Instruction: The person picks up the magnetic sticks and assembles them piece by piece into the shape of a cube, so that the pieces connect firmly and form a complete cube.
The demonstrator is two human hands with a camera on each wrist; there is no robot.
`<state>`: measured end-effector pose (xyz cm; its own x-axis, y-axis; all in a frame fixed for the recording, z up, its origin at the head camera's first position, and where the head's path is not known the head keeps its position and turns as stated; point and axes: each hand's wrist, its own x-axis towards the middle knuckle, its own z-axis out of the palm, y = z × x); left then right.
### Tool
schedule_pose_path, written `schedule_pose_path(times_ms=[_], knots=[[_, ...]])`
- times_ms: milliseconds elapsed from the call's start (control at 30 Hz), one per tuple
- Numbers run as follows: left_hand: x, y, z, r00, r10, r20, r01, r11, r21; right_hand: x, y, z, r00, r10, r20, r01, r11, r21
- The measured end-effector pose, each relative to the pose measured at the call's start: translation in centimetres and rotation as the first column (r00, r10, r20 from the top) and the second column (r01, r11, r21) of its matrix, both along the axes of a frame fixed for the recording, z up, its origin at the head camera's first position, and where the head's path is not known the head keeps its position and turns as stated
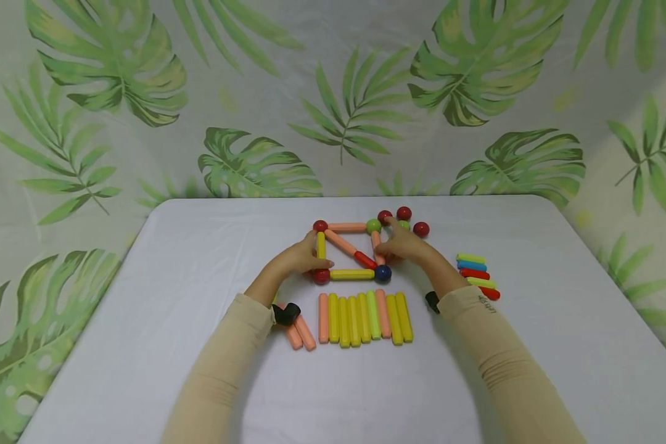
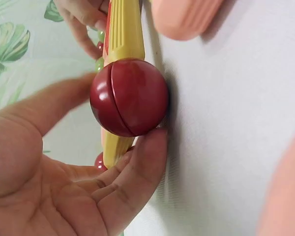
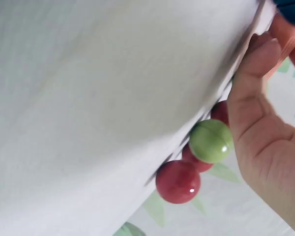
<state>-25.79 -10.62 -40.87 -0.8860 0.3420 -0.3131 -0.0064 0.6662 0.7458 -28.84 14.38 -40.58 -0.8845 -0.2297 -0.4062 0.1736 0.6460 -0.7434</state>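
A flat four-sided frame of rods and balls lies on the table. Red balls mark its left corners, a green ball (image 1: 374, 226) the far right and a dark blue ball (image 1: 383, 273) the near right. Across it runs a diagonal of a pink rod (image 1: 341, 242) and a red rod (image 1: 364, 259). My left hand (image 1: 296, 256) holds the near-left red ball (image 2: 130, 98) between thumb and fingers, beside the yellow side rod (image 1: 321, 245). On the opposite side my right hand (image 1: 407, 243) pinches the pink side rod (image 3: 285, 34), its index finger stretched toward the far corner.
Loose red balls (image 1: 421, 229) and a green ball (image 3: 211, 141) sit beyond my right hand. Nearer me lies a row of yellow, pink and green rods (image 1: 354, 320). More pink rods (image 1: 305, 333) are by my left wrist, and short coloured rods (image 1: 473, 266) lie at the right.
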Motion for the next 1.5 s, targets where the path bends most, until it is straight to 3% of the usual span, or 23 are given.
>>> schedule_pose_path(times_ms=[133,300,633,733,833,900,1000,1100,1167,1300,1500], knots=[[0.6,0.2,0.0,0.998,-0.063,-0.018,0.063,0.998,0.024,-0.3,0.4,-0.1,0.999,0.037,0.03,-0.035,0.996,-0.084],[1.0,0.4,0.2,0.994,-0.097,-0.042,0.093,0.991,-0.092,-0.5,0.7,0.0,0.996,0.067,0.067,-0.06,0.992,-0.111],[0.2,0.4,0.3,0.988,-0.119,-0.1,0.106,0.987,-0.124,-1.1,1.1,-0.1,0.995,0.043,0.09,-0.027,0.986,-0.167],[0.3,0.1,0.5,0.992,-0.103,-0.079,0.092,0.987,-0.128,-0.9,1.3,0.3,0.997,0.06,0.049,-0.053,0.99,-0.132],[0.8,-0.8,1.0,0.993,-0.082,-0.084,0.071,0.991,-0.117,-0.4,2.2,1.1,0.992,0.089,-0.089,-0.095,0.993,-0.069],[1.3,-1.9,1.5,0.99,-0.076,-0.119,0.063,0.993,-0.102,-0.1,3.2,1.6,0.968,0.107,-0.225,-0.112,0.994,-0.008],[2.4,-4.2,1.9,0.976,-0.073,-0.206,0.061,0.996,-0.065,0.1,4.8,1.8,0.916,0.117,-0.383,-0.096,0.993,0.073],[3.8,-6.4,2.0,0.966,-0.039,-0.255,0.024,0.998,-0.064,-0.1,6.4,1.4,0.889,0.12,-0.441,-0.062,0.988,0.144],[4.9,-7.6,1.9,0.968,-0.029,-0.251,0.007,0.996,-0.086,-0.3,7.2,1.0,0.891,0.138,-0.433,-0.06,0.98,0.19],[6.9,-9.3,1.3,0.985,-0.043,-0.167,0.013,0.983,-0.181,-0.7,8.0,0.2,0.911,0.169,-0.376,-0.076,0.965,0.25],[9.2,-9.9,0.4,0.998,-0.036,-0.052,0.024,0.975,-0.223,-1.0,8.2,-0.3,0.933,0.145,-0.329,-0.057,0.963,0.262]])
